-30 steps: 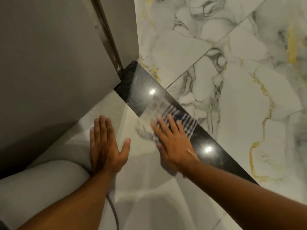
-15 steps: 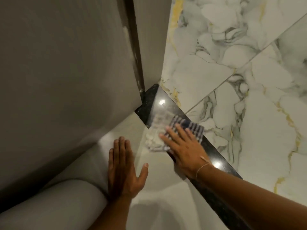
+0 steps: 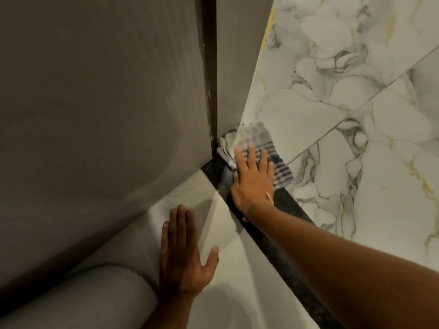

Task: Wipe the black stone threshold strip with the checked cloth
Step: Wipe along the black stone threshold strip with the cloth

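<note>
The black stone threshold strip (image 3: 282,236) runs diagonally from the door frame's foot down toward the lower right, partly under my right forearm. The checked cloth (image 3: 261,143), white with dark blue stripes, lies at the strip's far end against the door frame and spills onto the marble. My right hand (image 3: 253,179) presses flat on the cloth, fingers spread and pointing away from me. My left hand (image 3: 184,252) rests flat, palm down, on the pale floor tile left of the strip, holding nothing.
A grey door (image 3: 95,115) and its frame (image 3: 235,67) stand upright at left and centre, with a dark gap between them. White marble tiles with grey and gold veins (image 3: 356,115) fill the right. A grey-clad knee (image 3: 71,300) shows at lower left.
My right hand has pushed the cloth up along the strip to its far end at the door frame. The camera has moved closer. My left hand stays flat on the pale tile.
</note>
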